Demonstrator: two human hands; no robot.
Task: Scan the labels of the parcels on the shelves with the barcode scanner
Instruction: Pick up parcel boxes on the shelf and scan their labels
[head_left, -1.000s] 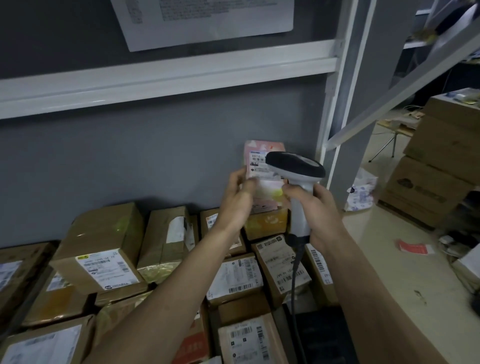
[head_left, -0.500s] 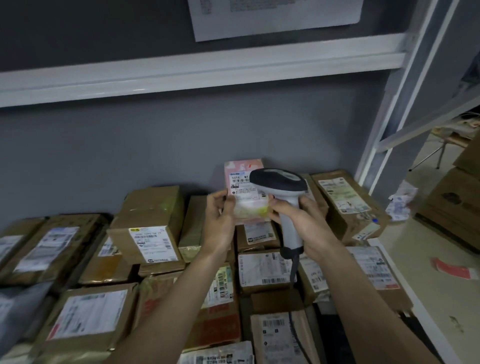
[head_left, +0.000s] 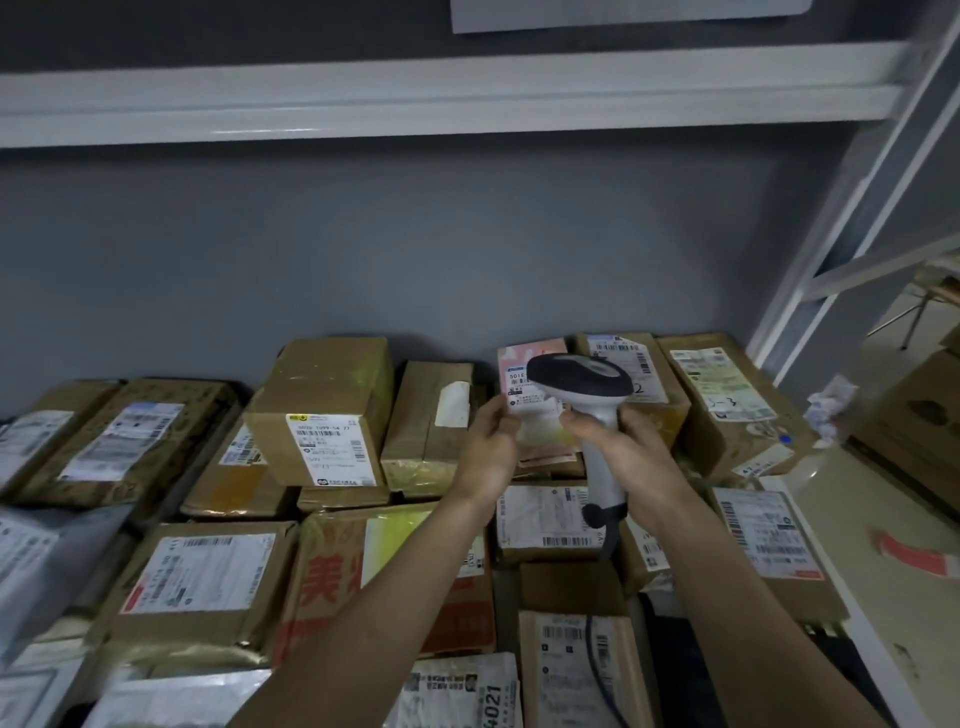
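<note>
Cardboard boxes (head_left: 322, 415) with matte brown sides and white printed labels are crowding the shelf (head_left: 447, 98) below and to the left of my hands. My left hand (head_left: 491, 452) is pinching the thin pink packet (head_left: 530, 410) by its left edge, holding it upright, long axis vertical, label facing me. Just to its right, my right hand (head_left: 631, 449) is gripping the smooth grey handle of the scanner (head_left: 584, 384), whose dark rounded head is nearly touching the label, so I judge only a slight tilt is needed.

"4021" runs along a white parcel (head_left: 462, 696) at the front; red characters "美" mark a carton (head_left: 332, 577); a pink parcel's label (head_left: 519, 376) starts "501".
</note>
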